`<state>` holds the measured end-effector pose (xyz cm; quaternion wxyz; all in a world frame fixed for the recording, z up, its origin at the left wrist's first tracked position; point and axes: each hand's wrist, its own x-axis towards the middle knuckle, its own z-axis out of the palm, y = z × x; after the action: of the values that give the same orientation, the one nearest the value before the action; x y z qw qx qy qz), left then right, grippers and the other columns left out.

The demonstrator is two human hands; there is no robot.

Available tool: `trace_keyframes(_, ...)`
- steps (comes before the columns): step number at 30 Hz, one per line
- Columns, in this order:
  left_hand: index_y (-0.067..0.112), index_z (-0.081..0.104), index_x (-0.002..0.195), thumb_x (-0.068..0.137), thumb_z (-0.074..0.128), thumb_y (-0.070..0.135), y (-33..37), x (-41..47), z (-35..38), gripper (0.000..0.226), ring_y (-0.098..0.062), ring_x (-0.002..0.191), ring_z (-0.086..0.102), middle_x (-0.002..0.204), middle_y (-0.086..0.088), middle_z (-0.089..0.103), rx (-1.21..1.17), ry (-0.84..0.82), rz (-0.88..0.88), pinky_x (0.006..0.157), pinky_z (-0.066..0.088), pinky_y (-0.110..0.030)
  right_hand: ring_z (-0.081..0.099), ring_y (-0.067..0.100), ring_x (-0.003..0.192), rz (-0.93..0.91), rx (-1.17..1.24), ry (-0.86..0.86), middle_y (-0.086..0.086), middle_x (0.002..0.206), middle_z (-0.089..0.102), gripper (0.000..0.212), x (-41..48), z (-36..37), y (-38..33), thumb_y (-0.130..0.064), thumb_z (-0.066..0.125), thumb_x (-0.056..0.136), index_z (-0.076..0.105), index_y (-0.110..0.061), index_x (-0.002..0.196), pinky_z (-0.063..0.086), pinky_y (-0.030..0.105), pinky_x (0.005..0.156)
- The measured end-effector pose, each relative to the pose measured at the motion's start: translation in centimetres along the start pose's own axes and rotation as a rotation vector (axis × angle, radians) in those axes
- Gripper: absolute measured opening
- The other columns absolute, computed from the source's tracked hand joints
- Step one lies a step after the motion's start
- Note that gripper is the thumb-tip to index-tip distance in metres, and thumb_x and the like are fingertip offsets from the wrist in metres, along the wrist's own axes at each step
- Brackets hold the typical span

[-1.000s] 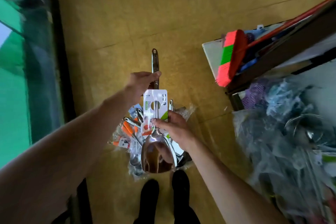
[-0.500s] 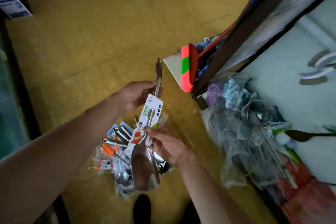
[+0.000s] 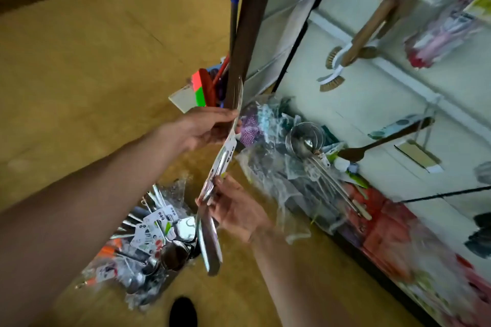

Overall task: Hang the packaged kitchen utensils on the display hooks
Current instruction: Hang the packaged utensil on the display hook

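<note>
Because the frame is motion-blurred and the packaged utensil (image 3: 210, 244) is seen edge-on, the print on its card cannot be read. The left hand (image 3: 204, 127) grips the upper handle; the right hand (image 3: 236, 211) pinches the card lower down. The utensil is held tilted in the air, between the floor pile (image 3: 148, 241) of bagged utensils and the display panel (image 3: 358, 109). 1 shoe (image 3: 183, 312) is cut off at the bottom edge.
</note>
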<state>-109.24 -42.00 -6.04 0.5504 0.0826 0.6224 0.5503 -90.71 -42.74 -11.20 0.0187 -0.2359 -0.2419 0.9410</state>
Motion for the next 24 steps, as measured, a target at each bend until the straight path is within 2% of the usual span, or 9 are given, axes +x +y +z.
trace_keyframes(2, 0.008, 0.068, 0.111, 0.089, 0.069, 0.016, -0.1, -0.1, 2.4, 0.023, -0.017, 0.088, 0.074, 0.103, -0.009, 0.076, 0.025, -0.027, 0.015, 0.079, 0.061, -0.030, 0.069, 0.021, 0.080, -0.041, -0.249, 0.178, 0.013, 0.099, 0.071, 0.031, -2.0, -2.0, -1.9, -0.019, 0.084, 0.074, 0.069, -0.010, 0.100, 0.056, 0.032, 0.080)
trace_keyframes(4, 0.003, 0.064, 0.118, 0.087, 0.070, 0.013, -0.7, 0.0, 5.0, 0.032, -0.022, 0.096, 0.073, 0.108, -0.012, 0.075, 0.051, -0.069, 0.024, 0.090, 0.058, -0.037, 0.071, 0.028, 0.096, -0.139, -0.507, 0.369, 0.014, 0.109, 0.073, 0.030, -3.5, -4.8, -3.1, -0.011, 0.076, 0.082, 0.067, -0.005, 0.110, 0.057, 0.041, 0.090)
trace_keyframes(7, 0.003, 0.066, 0.111, 0.094, 0.061, 0.005, -2.2, 0.1, 10.0, 0.018, -0.019, 0.091, 0.074, 0.107, -0.011, 0.075, 0.089, -0.164, 0.033, 0.086, 0.059, -0.033, 0.073, 0.021, 0.094, -0.294, -0.788, 0.564, 0.006, 0.103, 0.075, 0.024, -6.3, -9.1, -4.1, -0.015, 0.073, 0.087, 0.066, -0.006, 0.108, 0.058, 0.047, 0.086)
trace_keyframes(10, 0.001, 0.064, 0.116, 0.093, 0.060, 0.003, -4.4, 0.8, 16.3, 0.023, -0.023, 0.096, 0.072, 0.113, -0.014, 0.073, 0.088, -0.220, 0.032, 0.087, 0.059, -0.033, 0.074, 0.019, 0.085, -0.377, -0.694, 0.668, 0.017, 0.103, 0.073, 0.016, -11.0, -13.4, -5.1, -0.001, 0.070, 0.087, 0.061, 0.005, 0.099, 0.061, 0.035, 0.073)
trace_keyframes(12, 0.002, 0.066, 0.115, 0.087, 0.064, 0.005, -6.0, 1.1, 21.3, 0.028, -0.024, 0.098, 0.072, 0.114, -0.015, 0.073, 0.107, -0.256, 0.015, 0.086, 0.060, -0.034, 0.074, 0.024, 0.084, -0.422, -0.644, 0.703, 0.021, 0.102, 0.072, 0.016, -15.2, -15.7, -6.2, 0.004, 0.069, 0.086, 0.060, 0.011, 0.096, 0.060, 0.034, 0.068)
trace_keyframes(16, 0.004, 0.065, 0.120, 0.089, 0.063, 0.008, -8.0, 0.5, 32.8, 0.030, -0.024, 0.103, 0.071, 0.111, -0.011, 0.074, 0.193, -0.392, -0.032, 0.080, 0.060, -0.031, 0.073, 0.010, 0.075, -0.481, -0.578, 0.798, 0.005, 0.090, 0.074, 0.005, -24.7, -19.8, -8.8, 0.006, 0.068, 0.086, 0.063, 0.004, 0.088, 0.056, 0.021, 0.061)
trace_keyframes(20, 0.004, 0.059, 0.128, 0.088, 0.065, 0.010, -9.1, -2.2, 46.0, 0.041, -0.022, 0.103, 0.071, 0.117, -0.010, 0.073, 0.304, -0.561, -0.030, 0.079, 0.060, -0.031, 0.074, 0.019, 0.087, -0.586, -0.467, 0.904, 0.010, 0.100, 0.075, 0.014, -34.2, -24.6, -11.6, 0.005, 0.068, 0.087, 0.066, 0.009, 0.100, 0.058, 0.029, 0.071)
trace_keyframes(22, 0.004, 0.062, 0.124, 0.079, 0.070, 0.014, -9.4, -3.3, 50.0, 0.046, -0.023, 0.102, 0.071, 0.117, -0.010, 0.072, 0.327, -0.605, -0.018, 0.086, 0.059, -0.034, 0.073, 0.021, 0.092, -0.606, -0.459, 0.943, 0.010, 0.104, 0.075, 0.013, -36.9, -25.9, -12.5, 0.003, 0.070, 0.086, 0.067, 0.002, 0.099, 0.059, 0.033, 0.078)
trace_keyframes(24, 0.006, 0.067, 0.116, 0.073, 0.073, 0.018, -10.5, -4.8, 55.5, 0.045, -0.026, 0.105, 0.070, 0.116, -0.010, 0.073, 0.365, -0.653, -0.017, 0.093, 0.056, -0.041, 0.073, 0.016, 0.087, -0.654, -0.437, 0.977, 0.006, 0.099, 0.075, 0.013, -41.2, -27.6, -13.7, 0.004, 0.070, 0.086, 0.067, -0.008, 0.091, 0.058, 0.029, 0.073)
